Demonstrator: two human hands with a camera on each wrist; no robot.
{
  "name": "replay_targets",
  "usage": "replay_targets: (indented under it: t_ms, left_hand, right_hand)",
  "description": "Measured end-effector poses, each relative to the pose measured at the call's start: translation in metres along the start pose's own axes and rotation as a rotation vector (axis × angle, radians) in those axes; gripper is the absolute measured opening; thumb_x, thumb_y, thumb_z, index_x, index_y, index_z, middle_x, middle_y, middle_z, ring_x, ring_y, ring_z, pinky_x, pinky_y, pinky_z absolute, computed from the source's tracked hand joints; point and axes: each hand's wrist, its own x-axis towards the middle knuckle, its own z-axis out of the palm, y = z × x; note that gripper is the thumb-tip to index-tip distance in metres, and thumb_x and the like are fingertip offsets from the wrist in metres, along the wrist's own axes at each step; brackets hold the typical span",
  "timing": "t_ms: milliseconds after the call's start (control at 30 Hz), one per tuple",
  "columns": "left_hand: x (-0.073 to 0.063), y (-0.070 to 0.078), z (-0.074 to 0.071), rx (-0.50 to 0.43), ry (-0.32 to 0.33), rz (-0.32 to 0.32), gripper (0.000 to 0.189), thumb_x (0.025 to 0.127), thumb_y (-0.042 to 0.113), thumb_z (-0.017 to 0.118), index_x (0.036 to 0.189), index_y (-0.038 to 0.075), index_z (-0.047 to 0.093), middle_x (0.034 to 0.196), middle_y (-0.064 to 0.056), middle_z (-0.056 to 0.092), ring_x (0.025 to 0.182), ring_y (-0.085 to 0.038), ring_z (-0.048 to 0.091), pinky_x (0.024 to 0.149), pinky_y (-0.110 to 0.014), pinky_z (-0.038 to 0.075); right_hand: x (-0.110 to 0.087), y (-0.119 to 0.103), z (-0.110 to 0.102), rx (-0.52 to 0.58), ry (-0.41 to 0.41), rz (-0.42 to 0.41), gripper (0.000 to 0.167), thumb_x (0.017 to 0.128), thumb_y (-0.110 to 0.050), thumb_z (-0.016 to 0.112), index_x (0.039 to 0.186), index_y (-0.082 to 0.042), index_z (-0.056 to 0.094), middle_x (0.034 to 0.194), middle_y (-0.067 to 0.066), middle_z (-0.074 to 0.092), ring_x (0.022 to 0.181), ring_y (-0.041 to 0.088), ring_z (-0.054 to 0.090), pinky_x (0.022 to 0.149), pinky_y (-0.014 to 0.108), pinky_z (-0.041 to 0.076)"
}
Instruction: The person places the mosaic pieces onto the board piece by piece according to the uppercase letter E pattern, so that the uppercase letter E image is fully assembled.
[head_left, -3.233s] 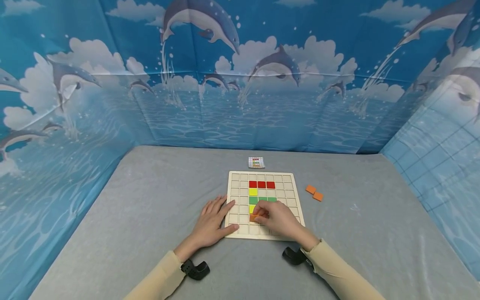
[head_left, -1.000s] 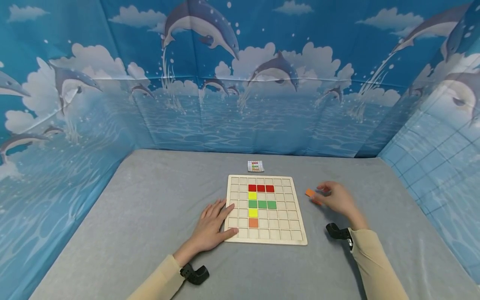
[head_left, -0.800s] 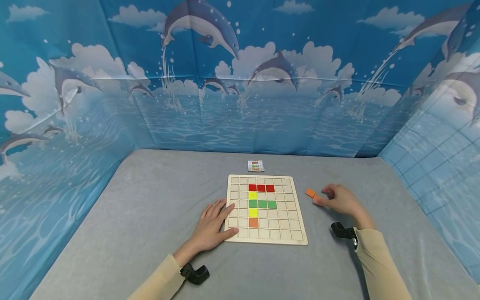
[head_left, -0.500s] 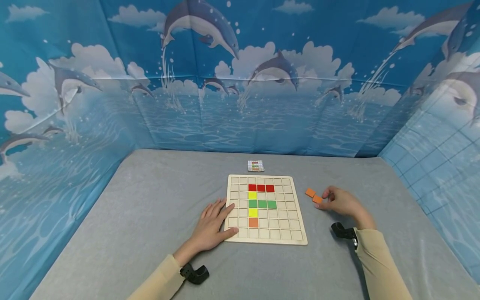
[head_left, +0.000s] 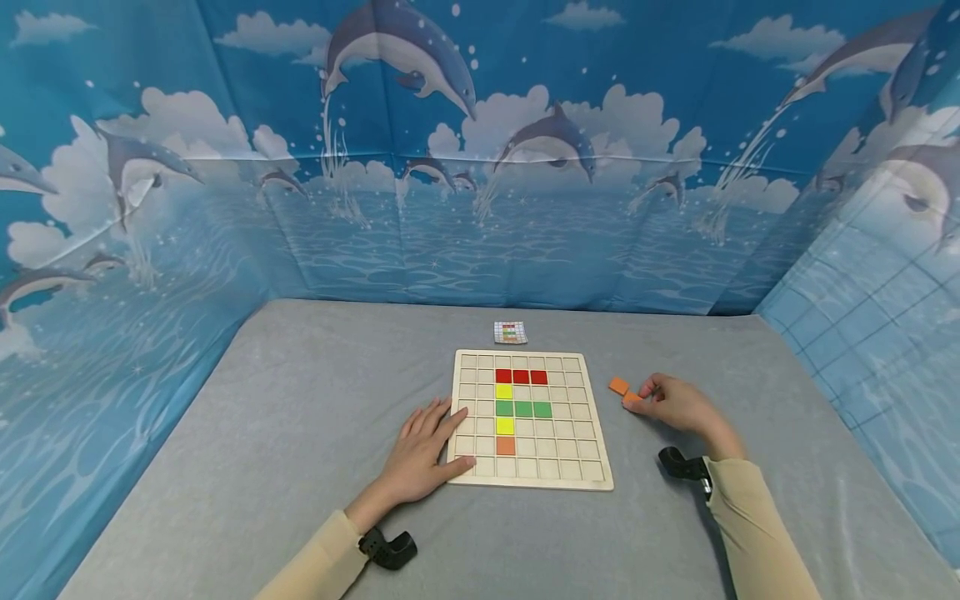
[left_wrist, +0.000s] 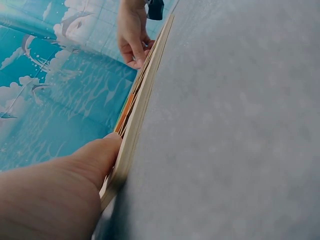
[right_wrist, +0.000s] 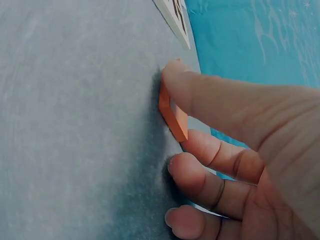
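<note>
My left hand (head_left: 420, 450) rests with straight, spread fingers over the left edge of the wooden grid board (head_left: 577, 425); in the left wrist view, its thumb (left_wrist: 102, 150) lies on the rim. Right of the board, my right hand (head_left: 684, 408) pinches an orange tile (right_wrist: 174, 119) between thumb and index finger, low by the table, its other fingers loosely curled. A second orange tile (head_left: 618, 386) lies against its far left corner. Set in the grid are three red tiles (head_left: 521, 377), two yellow tiles (head_left: 505, 426), three green tiles (head_left: 522, 409) and one orange tile (head_left: 506, 446).
A small pattern card (head_left: 511, 332) with coloured squares lies behind the board. Grey cloth (head_left: 337, 375) covers the table. A blue dolphin-print curtain (head_left: 420, 250) hangs along the back and both sides.
My right hand has left an orange tile in the board's lower cell and moved right to the two loose tiles. Its thumb and index finger have closed on the nearer one. My left hand stays put.
</note>
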Motion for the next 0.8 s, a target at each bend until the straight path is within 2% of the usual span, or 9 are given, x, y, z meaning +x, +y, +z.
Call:
replay_targets:
  t_ms: [333,467,600,800]
  left_hand:
    - [0.000,0.000,0.000,0.005,-0.007,-0.008,0.073,0.091,0.053,0.055,0.149,0.014,0.034,0.153,-0.013,0.024,0.141,-0.029,0.013,0.110,-0.049,0.008]
    - [0.000,0.000,-0.001,0.008,-0.008,-0.010,0.073,0.091,0.053,0.055,0.149,0.014,0.034,0.153,-0.013,0.025,0.141,-0.029,0.014,0.110,-0.049,0.009]
    - [0.000,0.000,-0.001,0.012,-0.008,-0.010,0.072,0.091,0.053,0.055,0.149,0.014,0.034,0.153,-0.013,0.025,0.141,-0.029,0.014,0.110,-0.049,0.009]
    - [0.001,0.001,-0.001,0.013,-0.013,-0.014,0.073,0.091,0.053,0.055,0.149,0.015,0.033,0.153,-0.013,0.024,0.142,-0.028,0.013,0.110,-0.048,0.008]
  right_hand:
    - [-0.003,-0.002,-0.002,0.036,0.024,-0.054,0.030,0.083,-0.026,0.073,0.087,-0.003,0.054,0.072,0.004,0.048,0.064,0.020,0.044,0.055,0.032,0.033]
    - [-0.005,-0.002,-0.003,0.039,0.030,-0.047,0.024,0.083,-0.020,0.073,0.085,-0.003,0.055,0.073,0.004,0.050,0.064,0.020,0.045,0.054,0.032,0.035]
    - [-0.006,-0.005,-0.005,0.049,0.026,-0.056,0.023,0.084,-0.018,0.073,0.082,-0.004,0.055,0.070,0.004,0.051,0.062,0.019,0.046,0.054,0.032,0.035]
    - [-0.011,-0.015,-0.009,0.000,0.063,-0.106,0.025,0.082,-0.019,0.074,0.078,-0.005,0.054,0.070,0.004,0.052,0.061,0.020,0.045,0.053,0.032,0.035]
